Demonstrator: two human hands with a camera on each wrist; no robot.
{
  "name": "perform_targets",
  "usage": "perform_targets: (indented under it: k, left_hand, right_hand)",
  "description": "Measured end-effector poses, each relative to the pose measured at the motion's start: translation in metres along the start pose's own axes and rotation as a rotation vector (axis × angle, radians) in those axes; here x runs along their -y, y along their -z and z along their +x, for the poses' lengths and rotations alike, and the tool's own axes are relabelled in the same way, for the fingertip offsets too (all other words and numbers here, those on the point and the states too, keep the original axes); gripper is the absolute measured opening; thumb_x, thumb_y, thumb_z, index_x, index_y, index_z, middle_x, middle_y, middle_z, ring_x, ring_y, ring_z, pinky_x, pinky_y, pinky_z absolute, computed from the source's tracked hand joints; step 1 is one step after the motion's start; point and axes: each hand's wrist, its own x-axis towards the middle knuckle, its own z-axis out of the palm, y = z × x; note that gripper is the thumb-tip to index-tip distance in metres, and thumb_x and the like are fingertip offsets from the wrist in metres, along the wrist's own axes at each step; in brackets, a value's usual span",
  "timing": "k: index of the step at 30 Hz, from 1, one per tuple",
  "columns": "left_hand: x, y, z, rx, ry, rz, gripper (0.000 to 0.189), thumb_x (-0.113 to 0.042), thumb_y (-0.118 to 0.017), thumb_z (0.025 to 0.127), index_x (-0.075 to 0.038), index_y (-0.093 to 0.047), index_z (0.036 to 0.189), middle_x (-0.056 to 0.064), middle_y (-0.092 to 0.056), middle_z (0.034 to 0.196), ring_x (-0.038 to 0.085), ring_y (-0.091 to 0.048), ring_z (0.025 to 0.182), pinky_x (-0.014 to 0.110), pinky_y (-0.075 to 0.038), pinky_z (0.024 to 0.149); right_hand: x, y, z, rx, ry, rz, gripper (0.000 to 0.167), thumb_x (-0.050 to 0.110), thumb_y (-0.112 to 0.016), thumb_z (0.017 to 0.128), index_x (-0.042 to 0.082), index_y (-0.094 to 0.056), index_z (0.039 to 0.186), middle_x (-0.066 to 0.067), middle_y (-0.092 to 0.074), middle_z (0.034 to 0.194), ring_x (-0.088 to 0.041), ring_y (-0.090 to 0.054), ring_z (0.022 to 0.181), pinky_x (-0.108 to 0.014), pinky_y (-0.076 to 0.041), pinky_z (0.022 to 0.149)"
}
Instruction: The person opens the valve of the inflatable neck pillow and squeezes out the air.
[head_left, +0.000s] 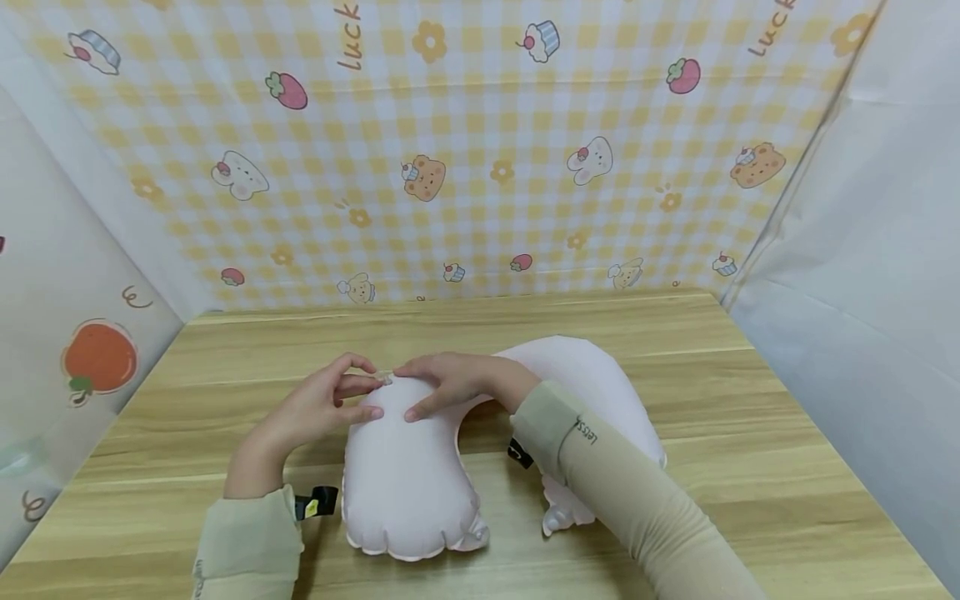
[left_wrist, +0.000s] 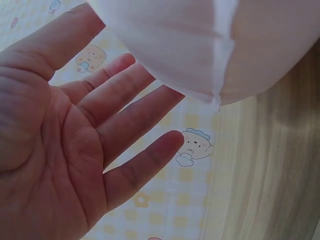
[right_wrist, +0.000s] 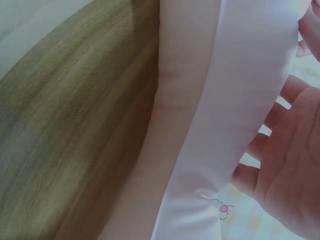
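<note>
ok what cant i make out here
Head view: part of pillow, hidden by right sleeve.
Head view: clear piece near left hand, too small to identify.
Right wrist view: fingertips of right hand, hidden by pillow.
Left wrist view: pillow, cut off by top edge.

Indoor, screened-in tabletop booth; kind of building around it could not be told. Yellow-and-white checked sheet with cartoon bears, strawberries and cupcakes [head_left: 502, 125] hung as rear wall. Light-brown wood-grain tabletop [head_left: 750, 500] formed floor. Plain white creased sheet [head_left: 862, 250] closed right side; white sheet with orange-red fruit print [head_left: 45, 250] closed left.
</note>
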Motion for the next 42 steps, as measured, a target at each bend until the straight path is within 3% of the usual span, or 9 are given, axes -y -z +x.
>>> perform_targets:
  k: [7,11,15,21,30,42]
  left_hand:
    - [0.000,-0.002,-0.002,0.005,0.006,0.000,0.051,-0.027,-0.075,0.089,-0.007,-0.048,0.127,0.017,-0.064,0.133,0.038,-0.057,0.129,0.065,-0.043,0.101]
    - [-0.004,-0.002,-0.011,-0.032,0.002,0.039,0.047,-0.028,-0.073,0.091,-0.007,-0.051,0.127,0.017,-0.061,0.136,0.043,-0.053,0.131,0.068,-0.041,0.102]
    - [-0.007,-0.001,-0.024,-0.080,-0.037,0.111,0.039,-0.027,-0.070,0.093,-0.008,-0.058,0.125,0.015,-0.063,0.133,0.046,-0.054,0.129,0.071,-0.043,0.097]
    - [-0.010,-0.008,-0.038,-0.111,-0.112,0.164,0.042,-0.028,-0.070,0.094,-0.010,-0.060,0.130,0.013,-0.063,0.135,0.043,-0.056,0.126,0.068,-0.047,0.092]
    - [-0.016,-0.025,-0.036,-0.094,-0.113,0.300,0.073,-0.050,-0.073,0.086,-0.011,-0.050,0.143,0.018,-0.049,0.149,0.046,-0.049,0.134,0.068,-0.042,0.101]
    - [-0.010,-0.030,-0.038,-0.070,-0.095,0.286,0.077,-0.050,-0.073,0.086,-0.008,-0.048,0.145,0.021,-0.047,0.150,0.047,-0.046,0.135,0.068,-0.041,0.103]
  right_hand:
    - [0.001,-0.001,-0.002,0.002,-0.002,-0.001,0.078,0.042,-0.071,0.090,0.020,-0.035,0.156,-0.001,-0.035,0.161,-0.020,-0.032,0.149,-0.040,-0.028,0.122]
    - [0.002,0.004,-0.004,-0.006,0.019,-0.083,0.077,0.043,-0.069,0.092,0.019,-0.035,0.156,-0.002,-0.035,0.161,-0.020,-0.032,0.149,-0.039,-0.028,0.123]
    - [0.002,0.011,-0.008,-0.041,0.035,-0.148,0.071,0.043,-0.068,0.092,0.020,-0.040,0.153,-0.003,-0.036,0.160,-0.021,-0.031,0.150,-0.038,-0.025,0.124]
    - [0.004,0.017,-0.014,-0.058,0.044,-0.115,0.068,0.037,-0.074,0.089,0.024,-0.046,0.150,-0.003,-0.037,0.160,-0.021,-0.031,0.150,-0.041,-0.025,0.124]
    - [0.007,0.011,-0.016,-0.021,0.006,-0.104,0.075,0.041,-0.077,0.086,0.026,-0.043,0.151,-0.003,-0.034,0.162,-0.023,-0.030,0.150,-0.043,-0.026,0.123]
    - [0.003,-0.001,-0.013,0.007,0.005,-0.143,0.082,0.045,-0.076,0.085,0.024,-0.037,0.154,-0.003,-0.034,0.161,-0.022,-0.033,0.149,-0.041,-0.028,0.122]
